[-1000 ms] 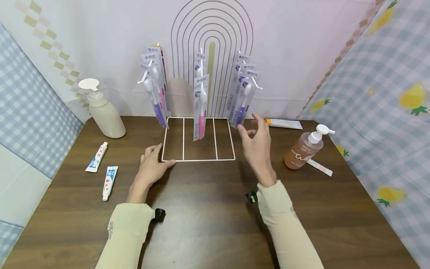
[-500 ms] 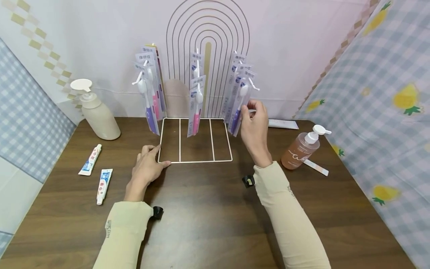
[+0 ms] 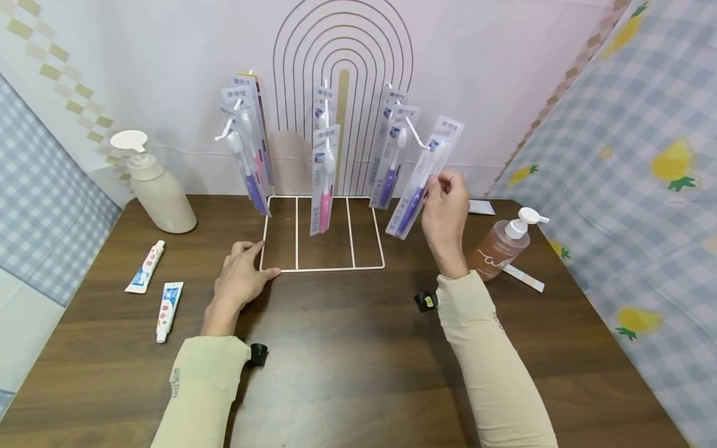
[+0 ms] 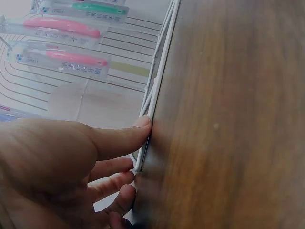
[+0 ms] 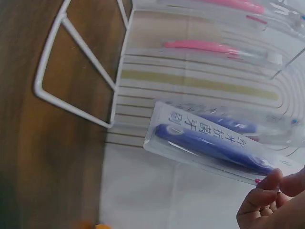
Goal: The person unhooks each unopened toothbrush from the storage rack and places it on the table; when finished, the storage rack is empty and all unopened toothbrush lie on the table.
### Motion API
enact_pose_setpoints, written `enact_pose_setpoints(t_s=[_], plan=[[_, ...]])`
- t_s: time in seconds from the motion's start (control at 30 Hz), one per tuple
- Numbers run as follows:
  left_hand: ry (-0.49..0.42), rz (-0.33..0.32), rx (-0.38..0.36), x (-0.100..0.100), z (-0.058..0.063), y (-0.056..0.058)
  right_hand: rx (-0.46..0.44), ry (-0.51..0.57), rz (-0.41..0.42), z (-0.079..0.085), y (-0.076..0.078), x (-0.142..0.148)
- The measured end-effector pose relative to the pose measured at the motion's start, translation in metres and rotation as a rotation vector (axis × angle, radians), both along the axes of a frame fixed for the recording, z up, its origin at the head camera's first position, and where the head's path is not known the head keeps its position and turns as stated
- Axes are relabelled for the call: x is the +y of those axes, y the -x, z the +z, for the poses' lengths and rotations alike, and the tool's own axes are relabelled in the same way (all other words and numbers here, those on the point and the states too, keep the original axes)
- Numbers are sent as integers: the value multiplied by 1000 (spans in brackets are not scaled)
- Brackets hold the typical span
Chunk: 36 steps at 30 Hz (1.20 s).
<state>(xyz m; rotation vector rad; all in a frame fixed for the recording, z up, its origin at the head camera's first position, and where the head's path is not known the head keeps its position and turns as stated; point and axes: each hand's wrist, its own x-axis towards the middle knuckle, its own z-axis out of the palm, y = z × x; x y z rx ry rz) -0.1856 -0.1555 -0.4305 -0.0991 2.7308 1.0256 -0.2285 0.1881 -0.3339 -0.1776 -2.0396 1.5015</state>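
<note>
Brown wood table (image 3: 336, 361), arch-printed cloth (image 3: 470, 81) behind. Purple toothbrush pack (image 3: 420, 180) hung tilted by the tip of the right front hook (image 3: 414, 133); could not tell whether threaded on. Judged light, slick, fairly stiff, its clear cover easily creased; side edge the natural hold. Right hand (image 3: 446, 208) pinched that edge around mid-length, forearm reaching forward. Left hand (image 3: 241, 274), fingers loosely extended, rested at the near left corner of the white wire rack (image 3: 336, 269), thumb touching the front bar.
</note>
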Motion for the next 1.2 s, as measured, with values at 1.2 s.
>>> enact_pose_setpoints(t_s=[1.2], plan=[[10,-1,-15,0,-1,0,-711,-330,62,-150,66,55]])
